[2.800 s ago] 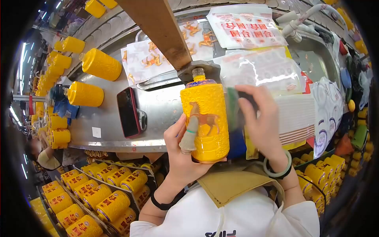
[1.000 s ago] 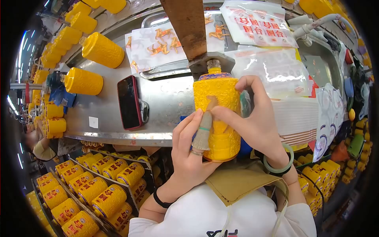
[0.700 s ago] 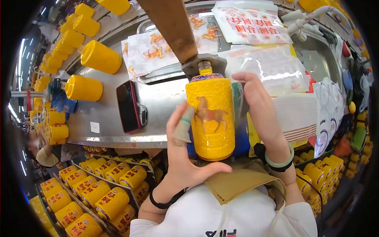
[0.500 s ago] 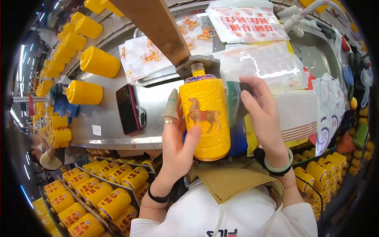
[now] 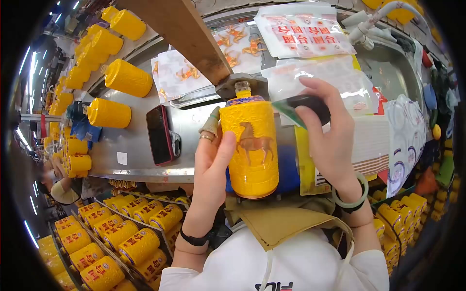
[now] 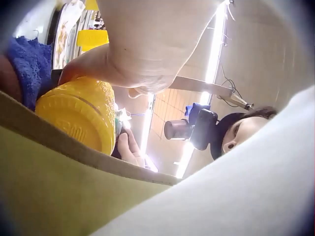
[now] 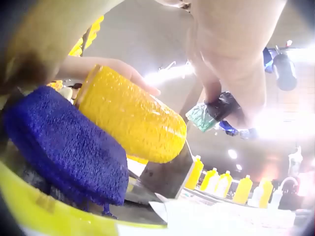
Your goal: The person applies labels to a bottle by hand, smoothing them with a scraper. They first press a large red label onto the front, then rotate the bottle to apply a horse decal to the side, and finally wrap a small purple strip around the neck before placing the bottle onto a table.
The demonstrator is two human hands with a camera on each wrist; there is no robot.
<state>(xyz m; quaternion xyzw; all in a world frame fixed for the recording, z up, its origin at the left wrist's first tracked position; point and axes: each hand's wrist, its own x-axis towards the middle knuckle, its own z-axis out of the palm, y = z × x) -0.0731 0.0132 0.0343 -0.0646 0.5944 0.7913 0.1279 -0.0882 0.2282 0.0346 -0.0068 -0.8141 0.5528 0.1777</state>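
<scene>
A yellow embossed bottle (image 5: pixel 252 148) with a brown horse sticker on its front stands upright at the metal table's near edge; its neck sits under a wooden beam (image 5: pixel 187 34). My left hand (image 5: pixel 212 155) grips the bottle's left side, thumb across the front, a cot on one finger. My right hand (image 5: pixel 330 131) is lifted off to the bottle's right and pinches a small black and green tool (image 5: pixel 303 104). The right wrist view has the bottle (image 7: pixel 133 118) above a blue pad (image 7: pixel 64 147), with the tool (image 7: pixel 214 110) in the fingers. The left wrist view catches the bottle's base (image 6: pixel 78 115).
Sticker sheets (image 5: pixel 303 36) and plastic bags lie on the steel table (image 5: pixel 131 160) behind the bottle. A phone (image 5: pixel 159 135) lies to its left, beside several yellow bottles (image 5: pixel 127 78) on their sides. Crates of labelled yellow bottles (image 5: pixel 128 242) sit below left. A sink and tap (image 5: pixel 374 24) are far right.
My right hand rubbed over the horse sticker a second ago, then drew back to the right and up with the tool. My left hand shifted its grip higher on the bottle's side.
</scene>
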